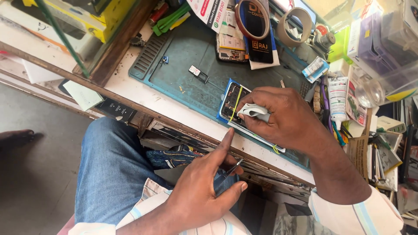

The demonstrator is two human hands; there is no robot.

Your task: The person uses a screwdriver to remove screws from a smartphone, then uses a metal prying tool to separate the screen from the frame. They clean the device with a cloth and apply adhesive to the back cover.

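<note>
Nearest the cam is the left hand (204, 182), down below the bench edge over the lap. Index finger is stretched out pointing up at the bench, and a thin metal tool, prob tweezers (233, 167), is pinched betw thumb and the curled fingers, tip aimed up and right.

Just past that fingertip is the opened phone (233, 102), back off, sitting in a blue frame on the teal work mat (183, 65) near the front edge of the bench. Its long axis runs diagonal, from upper left down toward lower right, w/ a yellow strip lying along it.

The right hand (283, 117) is right on top of the phone's lower right half, closed around a small white-grey tool (252, 111) w/ the tip pressed onto the insides. So the right is on the phone, the left is a short way off below it, and the phone lies up and a bit right of the tweezers.

Further back: a little SIM tray (198, 73) on the mat, then tape rolls (296, 26) and a white tube (337, 98) off right.
</note>
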